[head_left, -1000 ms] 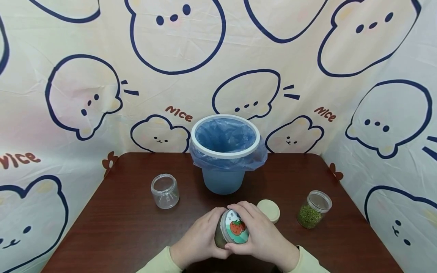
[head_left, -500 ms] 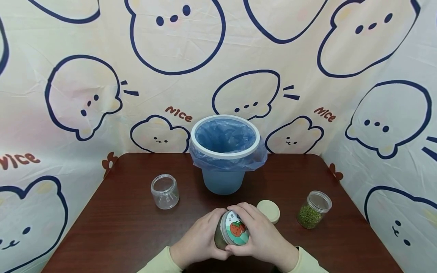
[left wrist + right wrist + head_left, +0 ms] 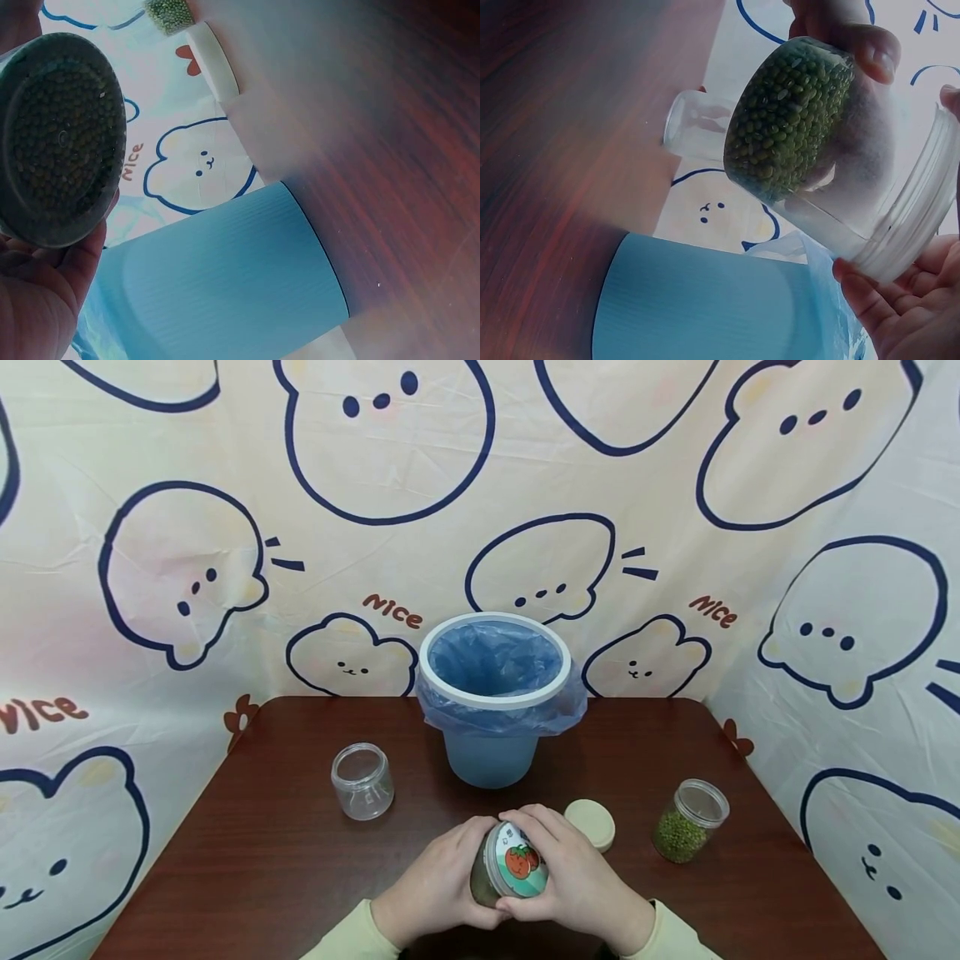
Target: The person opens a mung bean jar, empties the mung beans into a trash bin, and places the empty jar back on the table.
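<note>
Held above the front of the table is a clear jar of green beans (image 3: 787,124), tilted, its round bottom turned to the left wrist view. My left hand (image 3: 435,885) grips the jar's body from the left. Around the lid end, my right hand (image 3: 581,885) holds on with thumb and fingers at the rim. The lid's top (image 3: 523,862) carries a printed label with red fruit on green and white. Fingers of both hands nearly meet over the jar. Part of its body is hidden behind them in the head view.
A blue bin (image 3: 491,760) with a bag liner stands at the back centre. An empty clear jar (image 3: 363,793) is at left. A cream round lid (image 3: 591,823) lies behind my right hand. Farther right stands an open jar of green beans (image 3: 686,831). A printed cloth hangs behind the table.
</note>
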`<state>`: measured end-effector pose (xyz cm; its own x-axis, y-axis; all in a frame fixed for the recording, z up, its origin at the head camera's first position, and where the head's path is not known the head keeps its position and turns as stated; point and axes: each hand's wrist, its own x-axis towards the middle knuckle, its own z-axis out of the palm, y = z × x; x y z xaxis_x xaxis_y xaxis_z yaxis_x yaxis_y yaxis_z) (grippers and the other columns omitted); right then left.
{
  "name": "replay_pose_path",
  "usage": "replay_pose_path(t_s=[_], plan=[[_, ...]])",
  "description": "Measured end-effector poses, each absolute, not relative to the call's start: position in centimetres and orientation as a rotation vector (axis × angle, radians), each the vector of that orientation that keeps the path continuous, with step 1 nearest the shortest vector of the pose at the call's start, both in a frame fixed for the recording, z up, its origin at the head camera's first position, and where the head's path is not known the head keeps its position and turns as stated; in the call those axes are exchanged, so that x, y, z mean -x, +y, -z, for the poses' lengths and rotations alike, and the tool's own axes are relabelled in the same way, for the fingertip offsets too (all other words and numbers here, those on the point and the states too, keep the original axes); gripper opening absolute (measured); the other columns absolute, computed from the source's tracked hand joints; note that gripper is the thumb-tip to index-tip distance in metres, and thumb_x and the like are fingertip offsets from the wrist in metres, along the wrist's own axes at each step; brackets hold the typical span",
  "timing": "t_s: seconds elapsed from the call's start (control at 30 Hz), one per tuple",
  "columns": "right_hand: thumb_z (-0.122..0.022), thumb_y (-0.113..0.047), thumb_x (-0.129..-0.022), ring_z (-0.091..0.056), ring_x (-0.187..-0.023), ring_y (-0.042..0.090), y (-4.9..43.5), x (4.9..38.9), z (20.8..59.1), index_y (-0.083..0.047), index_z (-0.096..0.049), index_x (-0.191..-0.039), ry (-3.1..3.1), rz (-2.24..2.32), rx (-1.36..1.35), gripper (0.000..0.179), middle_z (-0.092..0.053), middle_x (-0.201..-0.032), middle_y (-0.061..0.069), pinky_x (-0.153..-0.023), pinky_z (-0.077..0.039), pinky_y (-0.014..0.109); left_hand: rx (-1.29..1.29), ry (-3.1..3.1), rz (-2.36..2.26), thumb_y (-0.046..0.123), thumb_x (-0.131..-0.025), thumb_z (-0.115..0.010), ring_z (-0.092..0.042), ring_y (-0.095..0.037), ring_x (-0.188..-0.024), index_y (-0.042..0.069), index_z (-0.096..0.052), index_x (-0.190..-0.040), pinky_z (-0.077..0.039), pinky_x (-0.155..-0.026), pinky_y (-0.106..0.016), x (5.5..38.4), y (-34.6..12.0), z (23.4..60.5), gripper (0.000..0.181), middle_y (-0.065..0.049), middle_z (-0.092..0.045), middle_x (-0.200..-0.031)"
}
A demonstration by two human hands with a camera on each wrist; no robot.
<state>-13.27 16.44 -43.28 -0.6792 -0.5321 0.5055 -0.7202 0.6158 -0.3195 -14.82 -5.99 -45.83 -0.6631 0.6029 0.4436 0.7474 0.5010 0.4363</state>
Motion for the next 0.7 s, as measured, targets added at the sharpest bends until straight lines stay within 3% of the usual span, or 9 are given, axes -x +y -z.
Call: replay_pose_path(t_s=[0.33, 0.7], plan=[[-0.088, -0.058, -0.073, -0.057, -0.111, 0.007, 16.71, 13.43, 43.60, -0.015, -0.057, -0.141, -2.479, -0.729, -1.021, 0.087, -0.058, -0.129, -0.008, -0.092, -0.056, 0.028, 1.151, -2.488, 0.876, 0.043, -0.065, -0.093, -0.060, -0.005, -0.105, 0.012, -0.049, -0.138, -0.055, -0.094, -0.027, 14.93, -5.83, 46.17, 0.091, 0.006, -0.060, -0.121], [-0.086, -0.058, -0.076, -0.055, -0.119, 0.006, 17.20, 13.21, 43.45, -0.025, -0.054, -0.146, -2.491, -0.736, -1.121, 0.084, -0.055, -0.135, -0.012, -0.095, -0.054, 0.027, 1.223, -2.489, 0.921, 0.047, -0.068, -0.092, -0.060, -0.004, -0.109, 0.012, -0.047, -0.143, -0.055, -0.096, -0.027, 14.77, -6.08, 46.52, 0.094, 0.006, -0.060, -0.127]])
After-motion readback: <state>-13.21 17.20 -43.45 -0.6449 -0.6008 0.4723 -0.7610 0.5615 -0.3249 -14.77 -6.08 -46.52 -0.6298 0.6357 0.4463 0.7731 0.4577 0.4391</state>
